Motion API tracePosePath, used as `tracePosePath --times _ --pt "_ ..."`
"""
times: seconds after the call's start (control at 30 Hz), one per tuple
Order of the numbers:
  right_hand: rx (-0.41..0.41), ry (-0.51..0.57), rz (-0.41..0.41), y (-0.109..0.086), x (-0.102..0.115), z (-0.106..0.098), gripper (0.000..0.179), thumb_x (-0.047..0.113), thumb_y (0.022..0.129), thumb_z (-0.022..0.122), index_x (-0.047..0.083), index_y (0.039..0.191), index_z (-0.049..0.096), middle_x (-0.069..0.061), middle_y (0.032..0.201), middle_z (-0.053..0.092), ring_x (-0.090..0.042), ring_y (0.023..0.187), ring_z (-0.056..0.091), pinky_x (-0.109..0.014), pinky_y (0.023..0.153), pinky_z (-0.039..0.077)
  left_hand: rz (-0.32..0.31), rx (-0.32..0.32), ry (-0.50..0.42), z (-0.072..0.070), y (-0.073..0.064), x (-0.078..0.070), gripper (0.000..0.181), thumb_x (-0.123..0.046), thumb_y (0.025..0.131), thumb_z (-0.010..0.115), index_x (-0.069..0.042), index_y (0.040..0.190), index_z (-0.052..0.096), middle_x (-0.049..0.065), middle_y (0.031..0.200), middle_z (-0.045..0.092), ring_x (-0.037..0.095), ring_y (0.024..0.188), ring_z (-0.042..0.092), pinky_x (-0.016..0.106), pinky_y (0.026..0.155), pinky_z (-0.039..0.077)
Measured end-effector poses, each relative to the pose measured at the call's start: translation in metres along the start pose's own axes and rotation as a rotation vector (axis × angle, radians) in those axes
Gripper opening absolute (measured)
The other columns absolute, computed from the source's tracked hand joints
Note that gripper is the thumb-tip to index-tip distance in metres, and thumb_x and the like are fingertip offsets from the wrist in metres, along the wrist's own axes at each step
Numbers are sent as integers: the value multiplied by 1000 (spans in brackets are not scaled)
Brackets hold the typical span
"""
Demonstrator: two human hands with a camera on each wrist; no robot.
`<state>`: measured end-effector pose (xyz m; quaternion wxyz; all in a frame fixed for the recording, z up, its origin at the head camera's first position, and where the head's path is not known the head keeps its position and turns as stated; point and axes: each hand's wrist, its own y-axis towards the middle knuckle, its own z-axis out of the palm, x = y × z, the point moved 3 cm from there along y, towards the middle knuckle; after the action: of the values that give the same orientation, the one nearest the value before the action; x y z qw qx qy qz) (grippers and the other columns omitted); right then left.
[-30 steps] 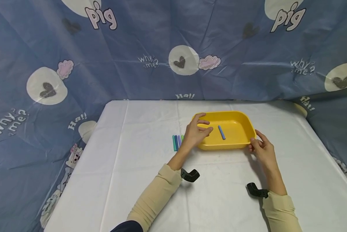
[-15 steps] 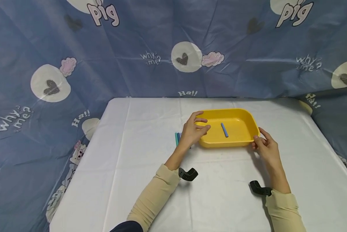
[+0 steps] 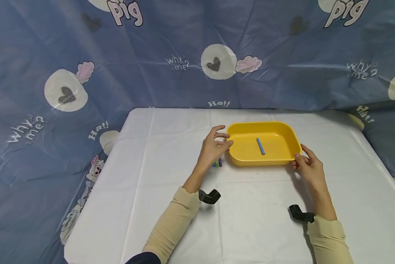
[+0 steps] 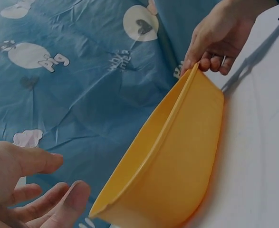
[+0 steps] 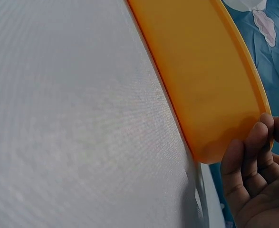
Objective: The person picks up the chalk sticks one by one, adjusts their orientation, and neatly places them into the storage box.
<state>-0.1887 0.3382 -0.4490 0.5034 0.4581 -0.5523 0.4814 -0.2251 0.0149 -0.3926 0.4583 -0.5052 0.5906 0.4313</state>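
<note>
A shallow yellow tray [image 3: 263, 162] lies on the white-covered table, and one blue stick [image 3: 260, 146] rests inside it. My right hand [image 3: 311, 170] pinches the rim at the tray's near right corner; the right wrist view shows thumb and fingertips [image 5: 260, 130] on that edge. Just beyond the left end of the tray is my left hand [image 3: 214, 148], fingers parted and loosely bent, holding nothing. In the left wrist view a gap shows between its fingertips [image 4: 77, 194] and the tray wall. Several coloured sticks [image 3: 217, 163] lie below the left hand, mostly hidden by it.
A blue printed cloth [image 3: 171, 88] hangs behind the table and along its sides. The white tablecloth [image 3: 250, 220] stretches toward me under both forearms. Each wrist carries a black camera mount [image 3: 209, 197].
My left hand has drawn back leftward from over the tray's left end and now covers most of the coloured sticks. The right hand keeps its pinch. The head view has shifted slightly.
</note>
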Motion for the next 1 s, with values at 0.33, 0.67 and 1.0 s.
tracePosePath --times 0.33,0.67,1.0 --pt "-2 15 -3 0 -2 -4 66 19 94 58 6 149 26 8 74 67 -2 63 61 -13 58 53 -28 -36 8 -17 -4 11 58 -17 85 70 -23 136 43 8 115 63 22 89 70 34 70 60" --pt "1 35 15 -4 10 4 65 14 94 57 2 148 25 9 72 66 -1 61 61 -13 58 53 -115 -106 48 -46 -10 34 55 -17 84 71 -23 133 47 7 110 66 21 87 70 31 68 60" --pt "8 37 23 -2 7 2 66 16 94 58 4 149 24 9 72 66 -1 62 61 -12 58 52 -145 -120 87 -65 -19 53 56 -16 86 69 -15 137 45 10 109 65 27 87 70 42 71 59"
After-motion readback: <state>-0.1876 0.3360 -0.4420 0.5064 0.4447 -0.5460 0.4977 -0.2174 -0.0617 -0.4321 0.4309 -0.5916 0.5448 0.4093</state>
